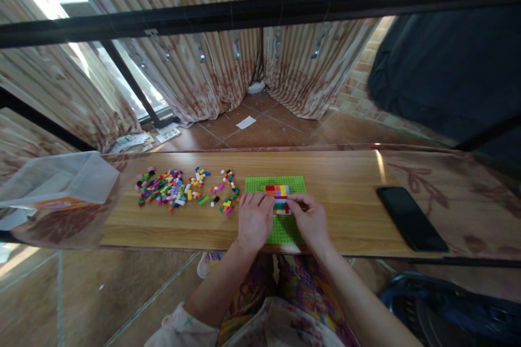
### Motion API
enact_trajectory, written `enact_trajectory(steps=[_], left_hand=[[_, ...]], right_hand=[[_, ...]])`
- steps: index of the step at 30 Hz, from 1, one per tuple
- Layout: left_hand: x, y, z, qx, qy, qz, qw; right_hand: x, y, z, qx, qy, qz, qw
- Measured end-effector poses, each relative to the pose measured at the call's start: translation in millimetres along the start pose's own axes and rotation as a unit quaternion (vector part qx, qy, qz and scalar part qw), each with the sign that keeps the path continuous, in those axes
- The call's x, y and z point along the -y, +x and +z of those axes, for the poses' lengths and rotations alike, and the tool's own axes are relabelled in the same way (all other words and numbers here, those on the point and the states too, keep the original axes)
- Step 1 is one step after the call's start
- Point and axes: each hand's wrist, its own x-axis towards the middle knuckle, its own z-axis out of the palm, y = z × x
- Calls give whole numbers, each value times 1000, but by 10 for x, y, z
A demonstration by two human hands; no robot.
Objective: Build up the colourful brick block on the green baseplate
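Observation:
A green studded baseplate [285, 236] lies on the wooden board in front of me. On its middle sits a block of toy bricks [280, 191] in rows of red, orange, yellow, blue, white and green. My left hand [255, 221] rests over the plate's left side, its fingers curled against the block's left edge. From the right, my right hand [311, 221] has thumb and fingertips pinched at the block's right edge. Anything small between the fingertips is hidden.
Loose bricks [165, 187] in many colours are heaped left of the baseplate, with smaller clusters nearer it. A translucent plastic bin [81, 179] stands at the far left. On the right lies a black phone [411, 218]. A dark metal rail [244, 13] runs beyond the board.

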Motion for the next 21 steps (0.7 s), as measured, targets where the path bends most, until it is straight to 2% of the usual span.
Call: enact_trajectory(steps=[9, 14, 21], left_hand=[[8, -4, 21, -11, -1, 11, 1000], [-2, 13, 13, -14, -3, 4, 1000], [-48, 48, -37, 17, 7, -17, 1000]], right_hand=[[-3, 56, 99, -47, 23, 49, 997], [9, 47, 103, -29, 12, 48, 998], [-35, 74, 105, -16, 7, 42, 999]])
